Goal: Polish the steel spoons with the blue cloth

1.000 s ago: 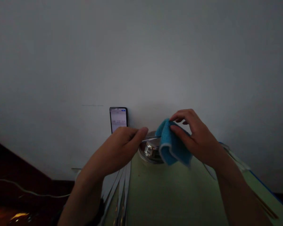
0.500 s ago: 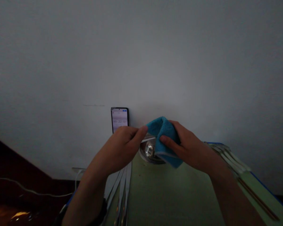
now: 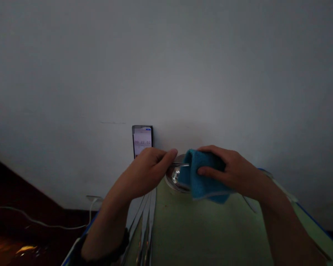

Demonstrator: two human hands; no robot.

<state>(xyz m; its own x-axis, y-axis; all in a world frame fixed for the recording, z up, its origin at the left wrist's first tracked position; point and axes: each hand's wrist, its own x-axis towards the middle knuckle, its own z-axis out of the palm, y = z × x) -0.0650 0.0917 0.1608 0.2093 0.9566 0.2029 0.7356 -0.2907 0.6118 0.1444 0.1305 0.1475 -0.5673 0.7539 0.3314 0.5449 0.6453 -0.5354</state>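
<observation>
The left hand (image 3: 147, 168) pinches the thin handle of a metal utensil (image 3: 180, 164) between thumb and fingers, and the right hand (image 3: 233, 171) presses a folded blue cloth (image 3: 201, 179) around its far end, so what kind of utensil it is I cannot tell. Both hands are closed on what they hold, above the far edge of the pale green bench (image 3: 199, 229), close to the wall. The wiping seems to be in the middle: the cloth covers the working end, the handle is bare, and nothing shows if this piece is already clean. Just under the hands a shiny metal bowl (image 3: 174, 179) stands at the far edge; what is inside it I cannot see, only reflections. On the left side of the bench several long metal utensils (image 3: 145, 221) lie side by side. A phone (image 3: 142, 141) leans on the wall with its screen lit.
</observation>
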